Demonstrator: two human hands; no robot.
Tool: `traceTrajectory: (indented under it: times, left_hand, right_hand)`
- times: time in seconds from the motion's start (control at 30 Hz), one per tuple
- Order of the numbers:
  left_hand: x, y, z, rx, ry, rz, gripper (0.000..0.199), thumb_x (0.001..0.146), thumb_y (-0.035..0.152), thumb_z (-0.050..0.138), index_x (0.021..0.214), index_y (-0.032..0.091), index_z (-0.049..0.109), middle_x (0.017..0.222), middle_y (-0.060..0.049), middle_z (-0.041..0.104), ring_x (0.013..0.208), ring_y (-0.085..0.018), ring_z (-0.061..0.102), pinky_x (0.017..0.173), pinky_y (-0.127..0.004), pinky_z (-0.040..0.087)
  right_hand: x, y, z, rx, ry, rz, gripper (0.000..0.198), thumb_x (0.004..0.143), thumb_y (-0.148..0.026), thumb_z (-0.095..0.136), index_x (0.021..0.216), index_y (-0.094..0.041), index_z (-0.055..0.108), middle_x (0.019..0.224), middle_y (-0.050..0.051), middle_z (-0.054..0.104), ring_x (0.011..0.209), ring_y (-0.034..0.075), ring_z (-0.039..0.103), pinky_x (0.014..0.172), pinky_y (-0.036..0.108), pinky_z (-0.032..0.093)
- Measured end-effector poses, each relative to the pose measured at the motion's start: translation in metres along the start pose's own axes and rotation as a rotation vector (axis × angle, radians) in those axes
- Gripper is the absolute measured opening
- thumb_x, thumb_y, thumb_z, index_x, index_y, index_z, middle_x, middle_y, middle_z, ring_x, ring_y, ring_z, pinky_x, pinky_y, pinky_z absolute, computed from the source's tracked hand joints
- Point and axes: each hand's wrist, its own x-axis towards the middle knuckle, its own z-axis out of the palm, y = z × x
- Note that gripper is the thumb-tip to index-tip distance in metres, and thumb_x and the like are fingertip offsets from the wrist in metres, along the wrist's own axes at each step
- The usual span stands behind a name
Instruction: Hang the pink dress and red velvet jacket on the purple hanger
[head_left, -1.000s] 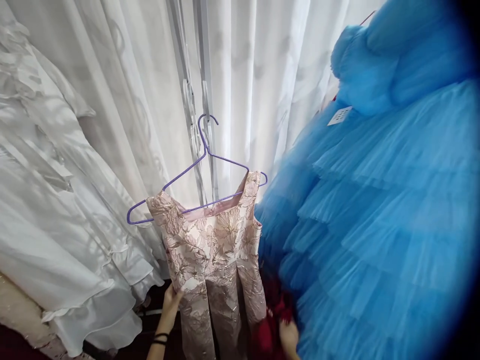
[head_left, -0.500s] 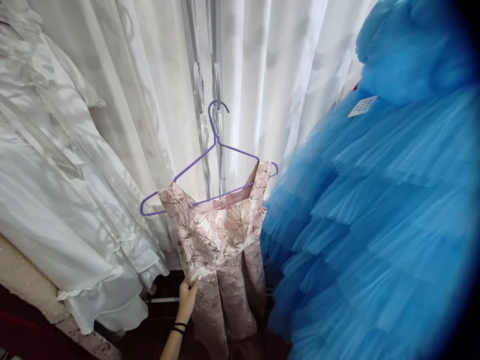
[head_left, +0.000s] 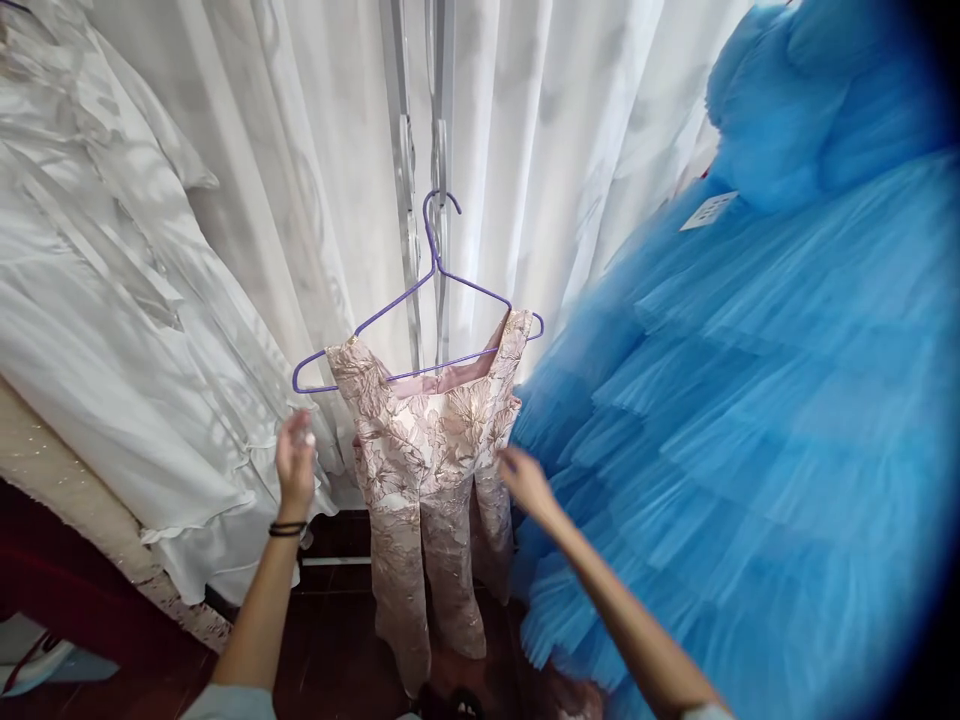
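Note:
A pink and cream brocade dress with a leaf pattern and wide straps hangs in front of me. Its straps sit on a purple hanger, hooked onto a grey metal rack. My left hand, with dark bands at the wrist, is raised beside the dress, just below the hanger's left end. Its fingers are apart from the dress and look loosely open, a little blurred. At the right side of the dress's waist, the fingers of my right hand are bent together against the fabric; their tips are partly hidden.
White ruffled dresses hang on the left. A large blue tiered tulle gown with a white tag fills the right. Behind are white curtains and the metal rack; a dark floor lies below.
My left hand has let go of the dress's side and moved up and left. My right hand has come into view at the dress's right side. The dress hangs slightly higher in view.

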Motion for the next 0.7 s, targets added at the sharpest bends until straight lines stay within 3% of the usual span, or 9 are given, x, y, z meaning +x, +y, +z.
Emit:
traceTrajectory:
  times: [0.07,0.13,0.2,0.27,0.33,0.4,0.57,0.7]
  left_hand:
    - [0.041,0.05,0.006,0.098,0.018,0.272,0.058,0.084,0.051,0.062,0.131,0.019,0.055,0.139,-0.014,0.056,0.132,-0.026,0.051,0.111,-0.041,0.041]
    - [0.071,0.096,0.02,0.268,-0.054,0.457,0.05,0.087,0.05,0.057,0.126,0.019,0.059,0.134,-0.012,0.059,0.13,-0.024,0.052,0.111,-0.039,0.039]
    - [0.091,0.13,0.039,0.418,-0.233,0.505,0.046,0.087,0.048,0.056,0.12,0.018,0.063,0.122,-0.011,0.065,0.12,-0.024,0.057,0.107,-0.037,0.041]
    - [0.104,0.148,0.055,0.545,-0.422,0.438,0.043,0.086,0.048,0.057,0.108,0.014,0.068,0.098,-0.008,0.069,0.101,-0.024,0.063,0.095,-0.035,0.045]
    - [0.113,0.15,0.064,0.602,-0.522,0.341,0.042,0.086,0.049,0.055,0.091,0.01,0.071,0.074,-0.004,0.063,0.08,-0.02,0.062,0.081,-0.03,0.046]
    - [0.123,0.141,0.063,0.557,-0.528,0.25,0.045,0.085,0.051,0.055,0.081,0.009,0.071,0.064,-0.002,0.058,0.069,-0.017,0.057,0.07,-0.026,0.044]
    - [0.139,0.11,0.031,0.334,-0.453,0.009,0.055,0.07,0.063,0.069,0.082,0.009,0.071,0.071,-0.004,0.064,0.068,-0.016,0.057,0.065,-0.025,0.049]
    - [0.136,0.087,0.016,0.23,-0.349,-0.068,0.058,0.065,0.066,0.072,0.081,0.01,0.07,0.069,-0.005,0.066,0.067,-0.016,0.061,0.066,-0.028,0.054]
  right_hand:
    - [0.042,-0.009,-0.036,-0.061,0.207,-0.035,0.045,0.082,-0.033,0.043,0.12,-0.018,0.062,0.131,0.02,0.06,0.127,0.038,0.051,0.107,0.061,0.039]
    - [0.095,-0.019,-0.071,-0.106,0.281,-0.143,0.058,0.083,-0.034,0.048,0.137,-0.016,0.051,0.148,0.017,0.047,0.14,0.033,0.038,0.114,0.054,0.035]
    - [0.141,-0.03,-0.096,-0.137,0.149,-0.251,0.058,0.084,-0.036,0.051,0.139,-0.016,0.052,0.143,0.014,0.053,0.133,0.03,0.046,0.107,0.046,0.043]
    - [0.17,-0.04,-0.109,-0.203,-0.03,-0.294,0.046,0.087,-0.034,0.05,0.126,-0.013,0.064,0.124,0.014,0.066,0.112,0.027,0.06,0.095,0.039,0.049]
    - [0.18,-0.046,-0.113,-0.309,-0.106,-0.304,0.036,0.088,-0.029,0.049,0.108,-0.01,0.073,0.103,0.013,0.073,0.093,0.023,0.063,0.087,0.034,0.048]
    - [0.177,-0.049,-0.118,-0.373,-0.115,-0.302,0.034,0.087,-0.026,0.049,0.098,-0.009,0.076,0.092,0.011,0.074,0.084,0.021,0.063,0.079,0.031,0.046]
    - [0.159,-0.042,-0.144,-0.374,-0.104,-0.27,0.038,0.084,-0.04,0.056,0.089,-0.009,0.078,0.073,0.006,0.07,0.069,0.017,0.057,0.065,0.027,0.041]
    - [0.148,-0.033,-0.151,-0.293,-0.032,-0.243,0.053,0.082,-0.057,0.057,0.09,-0.009,0.078,0.068,0.007,0.067,0.064,0.016,0.053,0.061,0.027,0.039]
